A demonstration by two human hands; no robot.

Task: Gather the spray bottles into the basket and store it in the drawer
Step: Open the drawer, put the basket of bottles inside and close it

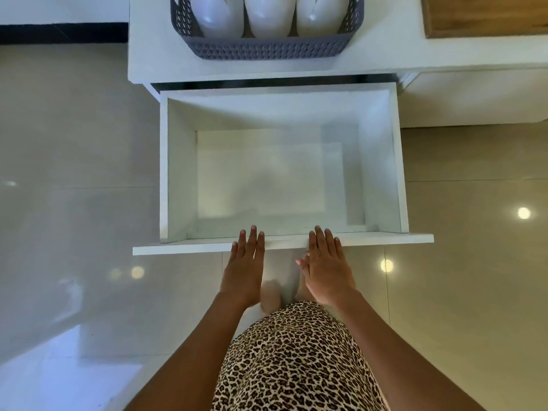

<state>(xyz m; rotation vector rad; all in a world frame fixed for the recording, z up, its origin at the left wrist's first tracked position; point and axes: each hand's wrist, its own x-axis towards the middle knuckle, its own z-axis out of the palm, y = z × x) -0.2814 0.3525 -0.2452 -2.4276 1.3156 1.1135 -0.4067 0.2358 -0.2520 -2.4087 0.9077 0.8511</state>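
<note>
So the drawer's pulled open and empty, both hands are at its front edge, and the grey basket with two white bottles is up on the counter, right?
Nearly right, but the count is off. The head view shows three white bottles in the grey basket, side by side, not two. The rest stands: the drawer is pulled open and empty, the left hand and right hand are at its front edge, and the basket sits on the counter.

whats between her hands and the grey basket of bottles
In the head view, only the open, empty white drawer lies between the hands and the grey woven basket.

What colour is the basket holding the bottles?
Dark grey, with a woven-look openwork wall; the basket shows best in the head view.
</note>
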